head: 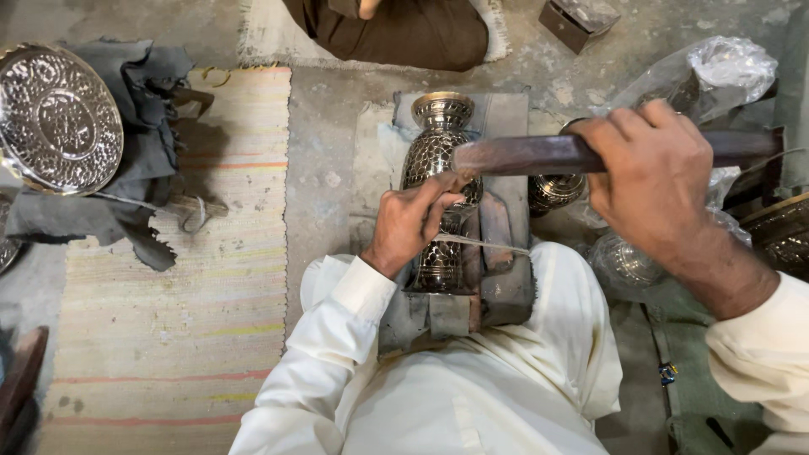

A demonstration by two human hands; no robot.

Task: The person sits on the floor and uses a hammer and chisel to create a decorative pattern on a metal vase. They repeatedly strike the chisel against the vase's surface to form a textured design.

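left hand (410, 226) pinches a thin punch against the vase (438, 181), fingers closed round it so the tip stays put on the patterned side. right hand (653, 181) has a full fist grip on a dark mallet (539, 155), hanging just over the punch head (handle looks blurred, so can't tell the exact gap). the vase lies on its side on a grey block (506, 286) in the lap, neck pointing away, likely so it won't roll. count: one vase being worked, one round engraved plate (57, 118) on dark cloth (147, 160) off to the left, at least one more metal pot (556, 192) beside the block, plus shiny stuff in plastic bags (716, 72) on the right. striped mat (168, 320) on the floor
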